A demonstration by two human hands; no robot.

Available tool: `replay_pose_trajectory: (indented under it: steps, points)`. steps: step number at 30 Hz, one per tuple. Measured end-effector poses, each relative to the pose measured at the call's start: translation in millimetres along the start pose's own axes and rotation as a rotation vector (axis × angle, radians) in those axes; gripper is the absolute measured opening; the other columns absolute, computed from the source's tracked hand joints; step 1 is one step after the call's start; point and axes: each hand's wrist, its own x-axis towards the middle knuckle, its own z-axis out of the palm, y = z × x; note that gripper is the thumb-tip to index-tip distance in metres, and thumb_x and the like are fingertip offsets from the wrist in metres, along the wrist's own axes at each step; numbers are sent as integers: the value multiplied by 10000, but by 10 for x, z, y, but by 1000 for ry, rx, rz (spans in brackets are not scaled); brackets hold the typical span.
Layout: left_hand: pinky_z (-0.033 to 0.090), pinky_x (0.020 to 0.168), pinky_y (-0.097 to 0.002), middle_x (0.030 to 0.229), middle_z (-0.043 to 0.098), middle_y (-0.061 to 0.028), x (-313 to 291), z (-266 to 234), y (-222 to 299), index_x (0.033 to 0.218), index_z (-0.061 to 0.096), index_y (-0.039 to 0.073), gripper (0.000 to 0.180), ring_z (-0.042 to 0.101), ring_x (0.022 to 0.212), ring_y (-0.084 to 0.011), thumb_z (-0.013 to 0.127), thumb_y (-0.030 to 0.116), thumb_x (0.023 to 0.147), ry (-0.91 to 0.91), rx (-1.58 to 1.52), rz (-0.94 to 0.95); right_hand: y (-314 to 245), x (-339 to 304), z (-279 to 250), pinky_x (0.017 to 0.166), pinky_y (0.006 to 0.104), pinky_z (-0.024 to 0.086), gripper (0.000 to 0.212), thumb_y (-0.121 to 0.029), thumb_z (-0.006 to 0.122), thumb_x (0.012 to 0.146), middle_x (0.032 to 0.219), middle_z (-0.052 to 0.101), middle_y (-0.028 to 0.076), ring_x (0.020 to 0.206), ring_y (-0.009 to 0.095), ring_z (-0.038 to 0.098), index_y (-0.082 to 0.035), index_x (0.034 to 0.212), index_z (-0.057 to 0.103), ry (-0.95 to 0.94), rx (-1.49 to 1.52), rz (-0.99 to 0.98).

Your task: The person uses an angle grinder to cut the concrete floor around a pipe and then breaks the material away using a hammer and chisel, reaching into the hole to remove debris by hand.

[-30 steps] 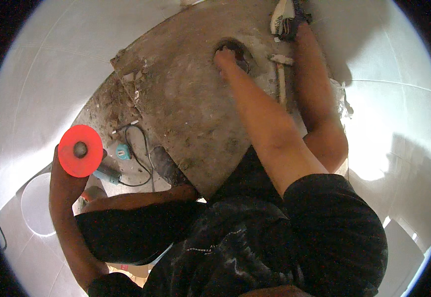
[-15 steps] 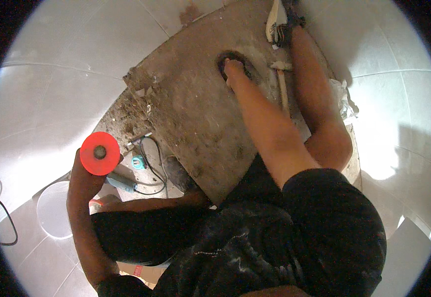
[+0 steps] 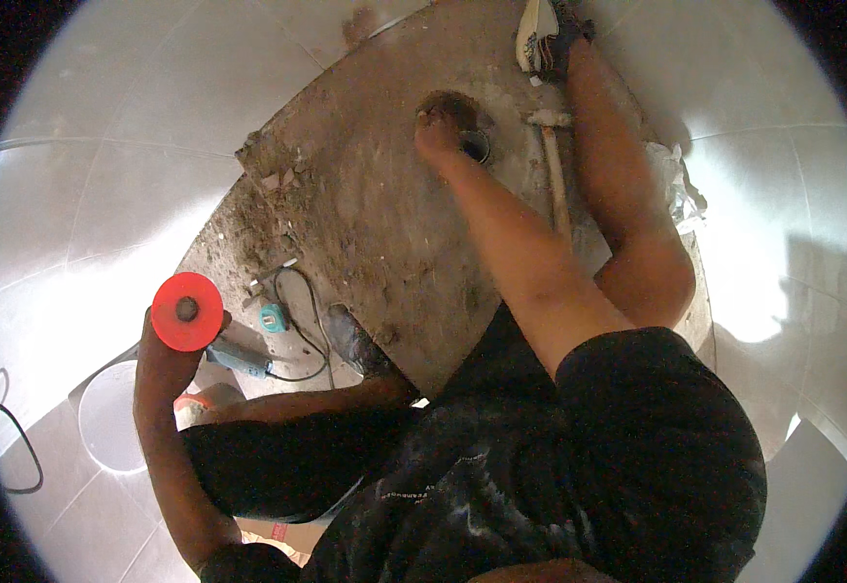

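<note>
My left hand (image 3: 169, 356) is closed around a chisel (image 3: 186, 309), seen end-on from above: a round orange-red hand guard with a grey metal head in its middle. It is held upright at the left, and its lower end is hidden. My right hand (image 3: 435, 136) reaches far forward to a hole (image 3: 450, 105) dug in the dusty grey-brown floor. Its fingers are curled in at the near left of the hole, and whatever they hold is too small to make out. Beside that wrist shows the dark round pipe opening (image 3: 478, 147).
A hammer (image 3: 553, 180) with a pale handle lies along my right leg. Left of my foot are a teal tape measure (image 3: 273, 318) and a teal corded power tool (image 3: 239, 359). A whitish bucket (image 3: 110, 428) stands left; crumpled plastic (image 3: 684, 189) lies right. Tiled walls (image 3: 151, 126) curve around.
My right hand has drawn out of the hole and moved slightly left, exposing the pipe opening. My left hand with the chisel has shifted a little down and left in view.
</note>
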Motion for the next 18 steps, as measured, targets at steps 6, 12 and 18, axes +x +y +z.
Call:
replay_pose_trajectory:
  steps: [6, 12, 18]
  points:
    - [514, 794, -368, 943, 679, -122, 17, -79, -50, 978, 628, 15, 272, 656, 881, -258, 774, 182, 820, -161, 132, -32, 52, -69, -95, 1038, 503, 413, 613, -442, 361, 1003, 1268, 562, 322, 1204, 483, 525, 80, 1254, 564, -154, -49, -45]
    - [492, 694, -356, 797, 660, -132, -4, -36, 199, 885, 632, -16, 236, 631, 740, -259, 775, 153, 802, -115, 30, -28, 191, -42, 88, 996, 476, 455, 525, -385, 386, 1005, 1227, 613, 269, 1163, 444, 574, 36, 1221, 614, -58, 173, 103]
    - [504, 737, -368, 854, 673, -144, -1, -9, -91, 906, 631, -19, 243, 648, 808, -297, 784, 116, 774, -144, 72, -16, 295, 370, 167, 963, 450, 491, 436, -281, 390, 1014, 1289, 595, 225, 1155, 393, 598, 1, 1270, 600, -451, -303, 47]
